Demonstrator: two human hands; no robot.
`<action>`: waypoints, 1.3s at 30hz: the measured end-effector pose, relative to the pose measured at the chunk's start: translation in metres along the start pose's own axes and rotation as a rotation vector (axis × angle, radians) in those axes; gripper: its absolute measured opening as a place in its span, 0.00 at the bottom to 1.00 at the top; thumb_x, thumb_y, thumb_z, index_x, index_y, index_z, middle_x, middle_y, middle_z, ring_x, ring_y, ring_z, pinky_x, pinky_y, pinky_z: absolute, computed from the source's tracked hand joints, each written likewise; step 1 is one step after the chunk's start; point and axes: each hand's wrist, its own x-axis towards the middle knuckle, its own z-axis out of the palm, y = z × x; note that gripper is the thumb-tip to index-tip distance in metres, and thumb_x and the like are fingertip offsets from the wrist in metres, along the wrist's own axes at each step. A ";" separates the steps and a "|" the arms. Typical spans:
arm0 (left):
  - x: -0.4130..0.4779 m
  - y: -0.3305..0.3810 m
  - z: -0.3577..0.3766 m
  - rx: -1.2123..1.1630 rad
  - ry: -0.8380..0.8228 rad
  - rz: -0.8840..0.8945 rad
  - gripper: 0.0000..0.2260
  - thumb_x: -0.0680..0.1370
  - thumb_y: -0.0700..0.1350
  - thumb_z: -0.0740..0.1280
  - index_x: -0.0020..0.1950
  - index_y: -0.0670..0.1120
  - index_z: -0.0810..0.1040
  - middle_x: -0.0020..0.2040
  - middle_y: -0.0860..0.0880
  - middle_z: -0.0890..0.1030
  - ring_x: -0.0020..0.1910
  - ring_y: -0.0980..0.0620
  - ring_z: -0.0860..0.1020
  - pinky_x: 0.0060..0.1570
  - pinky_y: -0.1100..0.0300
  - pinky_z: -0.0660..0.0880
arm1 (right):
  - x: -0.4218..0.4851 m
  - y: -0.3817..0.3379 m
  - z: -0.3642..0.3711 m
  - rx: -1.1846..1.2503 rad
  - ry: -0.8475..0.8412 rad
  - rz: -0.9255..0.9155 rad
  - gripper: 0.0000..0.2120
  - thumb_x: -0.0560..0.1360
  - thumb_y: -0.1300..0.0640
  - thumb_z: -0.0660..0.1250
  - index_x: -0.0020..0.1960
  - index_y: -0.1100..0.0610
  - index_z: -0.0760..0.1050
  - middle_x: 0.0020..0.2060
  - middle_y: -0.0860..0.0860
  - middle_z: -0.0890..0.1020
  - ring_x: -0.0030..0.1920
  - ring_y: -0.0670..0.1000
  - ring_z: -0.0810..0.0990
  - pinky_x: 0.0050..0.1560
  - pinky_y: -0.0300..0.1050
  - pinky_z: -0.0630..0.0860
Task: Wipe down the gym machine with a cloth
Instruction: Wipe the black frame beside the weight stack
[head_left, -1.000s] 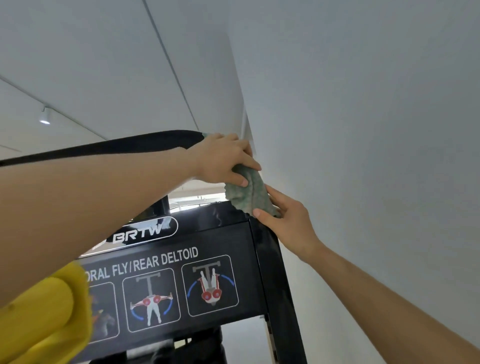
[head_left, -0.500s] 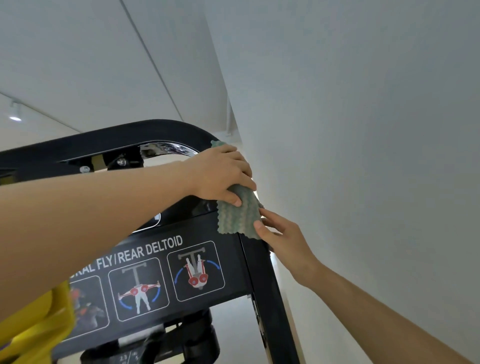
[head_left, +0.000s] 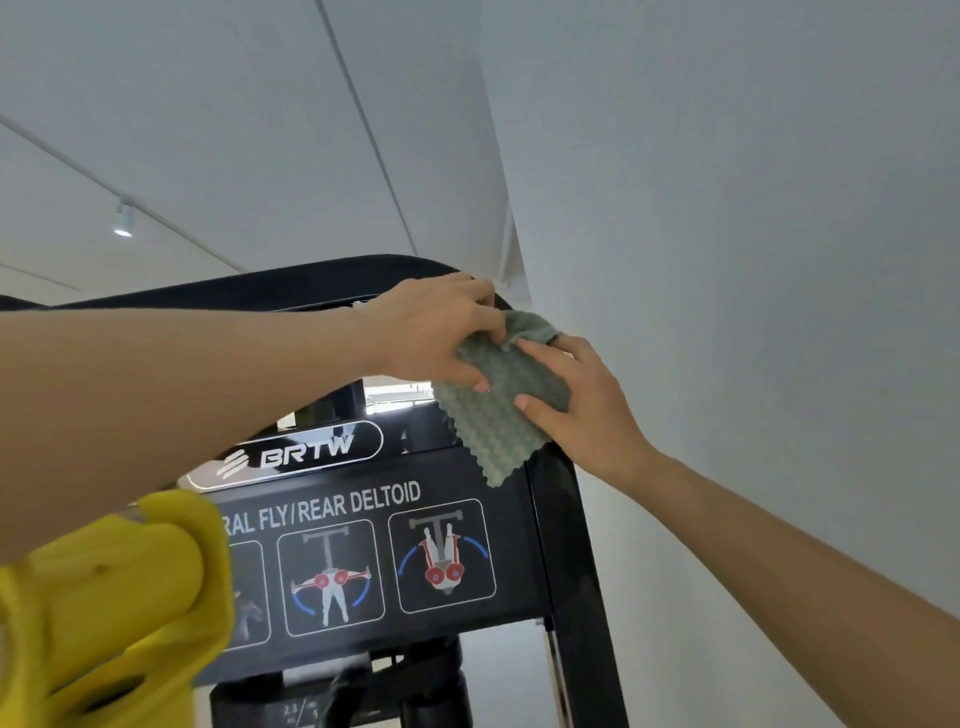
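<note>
At the top right corner of the black metal gym machine frame (head_left: 563, 525), the green waffle-textured cloth (head_left: 493, 423) hangs down the upright. The left hand (head_left: 436, 332) grips its upper edge and the right hand (head_left: 589, 410) pinches it just beside, lower.

We are holding a green cloth (head_left: 493, 421) against the top right corner of the black gym machine (head_left: 563, 525). Our left hand (head_left: 431, 332) is gripping its upper part, and our right hand (head_left: 584, 402) is clasping it from the wall side. Its lower corner is hanging over the exercise label (head_left: 363, 519). A yellow sleeve (head_left: 104, 597) is showing at lower left.
</note>
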 end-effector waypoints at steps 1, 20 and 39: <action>-0.004 -0.001 0.000 -0.041 -0.012 -0.021 0.24 0.73 0.63 0.72 0.65 0.54 0.78 0.54 0.53 0.73 0.50 0.53 0.72 0.46 0.55 0.73 | 0.004 0.000 -0.001 -0.034 -0.009 -0.039 0.27 0.75 0.56 0.74 0.72 0.49 0.72 0.66 0.47 0.70 0.63 0.43 0.70 0.64 0.32 0.69; -0.037 -0.024 0.028 -0.165 -0.361 -0.155 0.13 0.69 0.60 0.78 0.43 0.56 0.78 0.39 0.54 0.84 0.38 0.56 0.77 0.34 0.64 0.66 | 0.032 -0.034 0.025 -0.637 -0.337 -0.467 0.22 0.75 0.44 0.72 0.66 0.51 0.78 0.51 0.48 0.83 0.53 0.53 0.76 0.57 0.50 0.68; -0.113 -0.068 0.030 -0.084 -0.520 -0.326 0.18 0.70 0.62 0.77 0.44 0.47 0.84 0.42 0.51 0.84 0.44 0.51 0.80 0.44 0.58 0.75 | 0.042 -0.094 0.114 -0.433 -0.412 -0.339 0.24 0.77 0.40 0.69 0.70 0.46 0.73 0.57 0.47 0.79 0.57 0.52 0.74 0.52 0.49 0.71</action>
